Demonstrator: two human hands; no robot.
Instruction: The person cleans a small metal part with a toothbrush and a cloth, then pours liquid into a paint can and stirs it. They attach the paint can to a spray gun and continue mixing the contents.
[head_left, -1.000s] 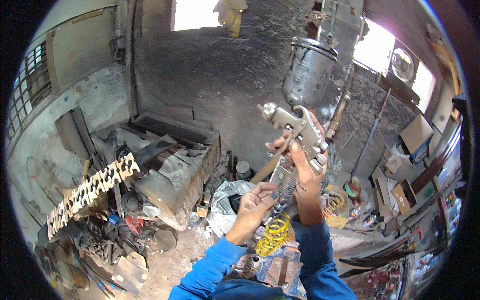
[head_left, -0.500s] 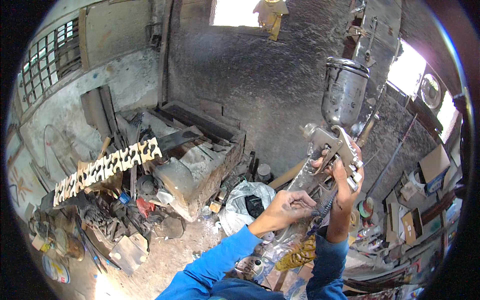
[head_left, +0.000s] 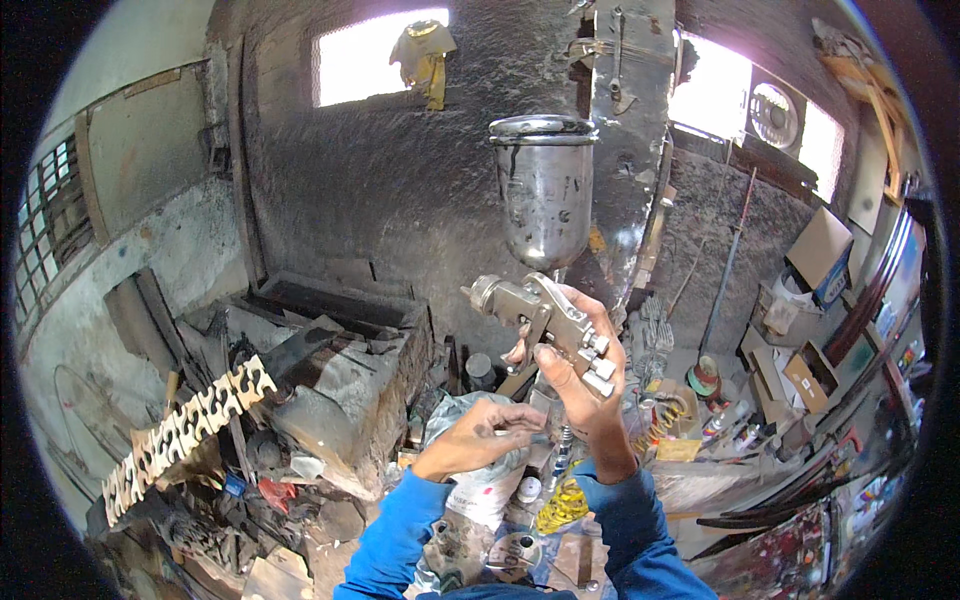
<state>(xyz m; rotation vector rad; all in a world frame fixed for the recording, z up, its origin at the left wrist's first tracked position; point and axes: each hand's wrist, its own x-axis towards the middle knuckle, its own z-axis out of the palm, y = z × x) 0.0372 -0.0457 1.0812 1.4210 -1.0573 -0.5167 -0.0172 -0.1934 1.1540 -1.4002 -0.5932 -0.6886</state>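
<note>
My right hand [head_left: 590,350] grips a metal spray gun [head_left: 525,305] by its handle, the nozzle pointing left. A steel paint cup [head_left: 545,195] with dark drips under its lid stands upright on top of the gun. Below the grip a dark air hose [head_left: 565,440] hangs down, leading toward a yellow coiled hose [head_left: 562,503]. My left hand [head_left: 485,435] is just left of the hose, fingers stretched out toward it and seemingly holding nothing. At the left, a row of cream cut-out pieces [head_left: 185,435] lies along a dark board.
A soot-stained masonry trough [head_left: 370,430] stands at centre left, with scrap heaped around it. Behind my left hand is a white sack [head_left: 490,490]. Cardboard boxes [head_left: 808,378] and a cluttered bench lie to the right. A metal post [head_left: 630,150] rises behind the cup.
My view has turned rightward. The spray gun has come nearer the middle, its cup still upright. My left hand has drawn back from the hose below the handle.
</note>
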